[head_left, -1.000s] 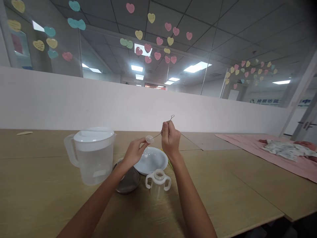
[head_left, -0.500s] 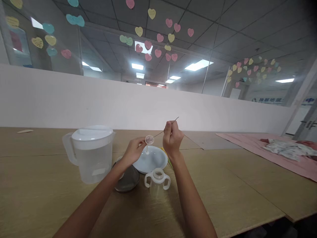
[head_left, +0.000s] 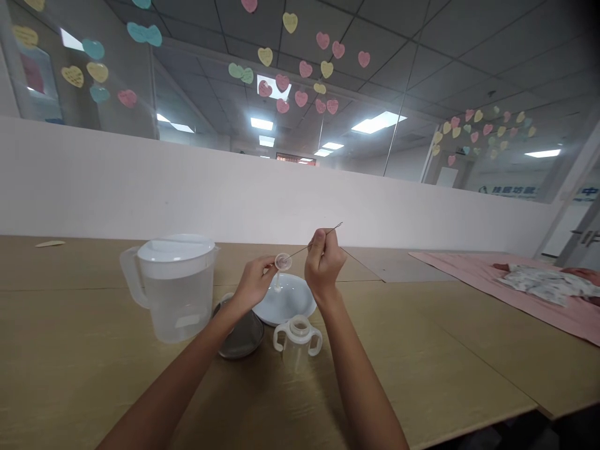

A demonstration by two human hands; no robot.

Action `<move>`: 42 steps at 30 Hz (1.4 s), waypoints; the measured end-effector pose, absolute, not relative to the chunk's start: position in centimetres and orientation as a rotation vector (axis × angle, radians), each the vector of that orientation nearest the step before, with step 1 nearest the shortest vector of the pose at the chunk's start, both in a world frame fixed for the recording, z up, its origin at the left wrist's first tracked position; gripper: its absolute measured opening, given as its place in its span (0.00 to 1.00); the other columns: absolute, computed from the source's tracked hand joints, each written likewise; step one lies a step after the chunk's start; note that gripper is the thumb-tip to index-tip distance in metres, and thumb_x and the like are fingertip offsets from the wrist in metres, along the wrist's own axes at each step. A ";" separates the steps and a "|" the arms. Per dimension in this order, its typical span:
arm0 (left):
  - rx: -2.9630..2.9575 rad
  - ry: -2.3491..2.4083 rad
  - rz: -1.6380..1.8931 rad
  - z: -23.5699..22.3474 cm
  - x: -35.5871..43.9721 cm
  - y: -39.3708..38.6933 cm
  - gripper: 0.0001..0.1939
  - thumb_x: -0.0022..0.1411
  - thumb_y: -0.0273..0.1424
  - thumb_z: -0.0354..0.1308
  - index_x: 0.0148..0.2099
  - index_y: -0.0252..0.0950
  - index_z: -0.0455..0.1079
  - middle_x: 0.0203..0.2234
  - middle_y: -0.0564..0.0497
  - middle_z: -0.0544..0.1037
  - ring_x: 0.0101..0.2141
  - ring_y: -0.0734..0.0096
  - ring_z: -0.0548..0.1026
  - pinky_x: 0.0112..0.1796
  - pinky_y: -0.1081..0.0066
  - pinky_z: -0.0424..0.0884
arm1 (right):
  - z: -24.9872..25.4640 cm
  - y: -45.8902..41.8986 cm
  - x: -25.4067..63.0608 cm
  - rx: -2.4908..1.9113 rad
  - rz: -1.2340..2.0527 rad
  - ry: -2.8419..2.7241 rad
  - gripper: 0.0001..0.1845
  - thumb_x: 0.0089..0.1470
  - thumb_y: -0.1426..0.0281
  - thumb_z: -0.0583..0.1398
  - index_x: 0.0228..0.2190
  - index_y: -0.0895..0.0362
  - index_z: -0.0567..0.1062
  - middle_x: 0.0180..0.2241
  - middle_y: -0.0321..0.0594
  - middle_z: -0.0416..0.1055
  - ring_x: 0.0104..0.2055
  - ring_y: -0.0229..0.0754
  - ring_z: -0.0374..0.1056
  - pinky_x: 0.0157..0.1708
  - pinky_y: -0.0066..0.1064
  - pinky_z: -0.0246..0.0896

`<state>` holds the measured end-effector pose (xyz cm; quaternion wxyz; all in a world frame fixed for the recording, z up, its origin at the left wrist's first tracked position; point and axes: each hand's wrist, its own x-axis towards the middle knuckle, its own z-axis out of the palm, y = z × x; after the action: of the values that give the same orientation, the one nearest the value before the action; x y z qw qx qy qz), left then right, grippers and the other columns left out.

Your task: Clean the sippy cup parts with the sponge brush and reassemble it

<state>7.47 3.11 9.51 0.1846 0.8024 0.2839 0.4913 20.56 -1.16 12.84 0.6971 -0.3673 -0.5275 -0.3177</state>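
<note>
My left hand point(head_left: 255, 282) pinches a small clear plastic valve piece point(head_left: 282, 262) with a short stem, held up over a white bowl point(head_left: 291, 303). My right hand point(head_left: 321, 261) is closed round a thin wire brush point(head_left: 323, 238) whose tip points into the valve piece. Both hands hover above the wooden table point(head_left: 422, 369). A clear two-handled baby cup point(head_left: 297, 342) stands just below my right wrist.
A lidded clear water pitcher point(head_left: 173, 287) stands to the left. A metal bowl point(head_left: 241, 337) sits partly under my left forearm. At the far right a baby doll point(head_left: 548, 281) lies on a pink mat point(head_left: 473, 269). A white partition rises behind the table.
The wire brush has slid through my right hand and turned, so its looped end no longer shows. The valve piece has tilted slightly. The view has shifted a little.
</note>
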 end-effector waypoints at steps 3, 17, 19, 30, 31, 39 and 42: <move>2.233 0.824 1.404 9.3 7.6 3.3 0.17 0.58 0.36 0.48 0.39 0.32 0.74 0.33 0.47 0.78 0.34 0.65 0.72 0.36 0.71 0.66 | 12.8 -1.0 20.3 -0.799 -0.878 -1.193 0.14 0.60 0.68 0.46 0.25 0.58 0.64 0.15 0.30 0.58 0.15 0.30 0.54 0.19 0.22 0.46; 2.172 0.842 1.424 9.9 7.6 2.6 0.17 0.57 0.40 0.51 0.36 0.33 0.74 0.29 0.50 0.77 0.33 0.65 0.72 0.34 0.71 0.65 | 13.3 -1.1 21.5 -0.871 -0.831 -1.139 0.15 0.59 0.67 0.46 0.23 0.57 0.62 0.14 0.29 0.57 0.14 0.29 0.51 0.17 0.22 0.43; 2.154 0.830 1.426 10.0 7.7 2.6 0.17 0.56 0.40 0.51 0.37 0.34 0.74 0.31 0.49 0.78 0.34 0.64 0.72 0.35 0.70 0.66 | 13.3 -1.3 21.1 -0.865 -0.765 -1.139 0.15 0.59 0.66 0.46 0.22 0.57 0.62 0.14 0.30 0.57 0.14 0.29 0.51 0.17 0.22 0.44; 1.972 0.660 1.416 10.1 7.5 3.2 0.17 0.56 0.36 0.48 0.36 0.30 0.74 0.27 0.49 0.77 0.30 0.65 0.72 0.30 0.73 0.66 | 10.5 0.8 16.8 -0.955 -0.513 -1.481 0.19 0.58 0.66 0.46 0.22 0.58 0.69 0.15 0.34 0.63 0.17 0.31 0.57 0.20 0.22 0.46; 1.968 0.657 1.426 10.1 7.4 3.2 0.17 0.56 0.36 0.48 0.36 0.29 0.74 0.27 0.49 0.77 0.30 0.66 0.72 0.30 0.72 0.66 | 10.2 1.0 16.7 -0.977 -0.530 -1.490 0.19 0.58 0.66 0.47 0.23 0.59 0.70 0.15 0.35 0.64 0.17 0.31 0.58 0.20 0.23 0.46; 2.050 0.644 1.405 10.6 7.3 2.8 0.15 0.57 0.38 0.48 0.35 0.32 0.71 0.30 0.49 0.75 0.35 0.66 0.71 0.38 0.71 0.65 | 12.3 -0.3 19.2 -1.053 -0.298 -1.384 0.17 0.53 0.62 0.52 0.31 0.59 0.77 0.13 0.31 0.58 0.16 0.30 0.53 0.21 0.23 0.47; 2.092 0.678 1.308 10.8 7.2 2.5 0.15 0.58 0.37 0.48 0.30 0.32 0.69 0.26 0.50 0.73 0.31 0.69 0.69 0.33 0.73 0.64 | 13.3 -1.2 20.0 -0.977 -0.181 -1.318 0.18 0.52 0.60 0.54 0.29 0.60 0.77 0.14 0.29 0.55 0.17 0.30 0.50 0.20 0.22 0.47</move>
<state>7.19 2.53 10.76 0.2874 0.7831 0.2539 0.4896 20.02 -1.23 13.33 0.6782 -0.4350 -0.5868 -0.0806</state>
